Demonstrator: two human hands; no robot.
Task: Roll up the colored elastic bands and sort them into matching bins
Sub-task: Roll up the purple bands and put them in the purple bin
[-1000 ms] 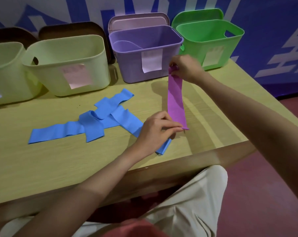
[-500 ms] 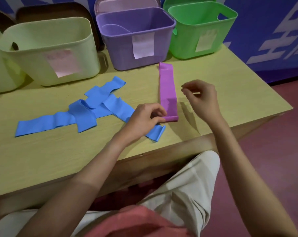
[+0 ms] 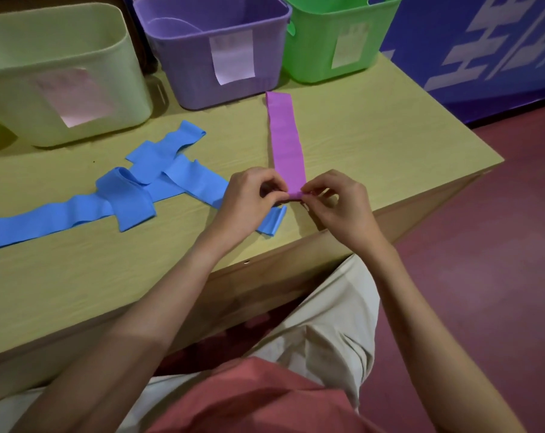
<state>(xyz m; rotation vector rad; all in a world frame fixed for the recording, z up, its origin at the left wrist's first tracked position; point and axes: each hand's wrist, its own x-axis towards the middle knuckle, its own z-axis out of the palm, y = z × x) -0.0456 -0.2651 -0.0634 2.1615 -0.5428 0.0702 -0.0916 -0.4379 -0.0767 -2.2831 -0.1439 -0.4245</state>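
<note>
Now both hands, left hand (image 3: pixel 246 201) and right hand (image 3: pixel 336 204), pinch the near end of the limp purple band (image 3: pixel 285 139); thin, soft and stretchy, it is likely best held by its edges.

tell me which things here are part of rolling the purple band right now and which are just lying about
In use: purple band, left hand, right hand, purple bin.
Lying about: blue bands, green bin, pale yellow bin.

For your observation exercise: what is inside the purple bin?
Inside the purple bin, one pale purple curved shape lies against the far left wall. Whether it is a rolled band cannot be told. The front wall hides the bin's floor, so anything lower down is unseen.
</note>
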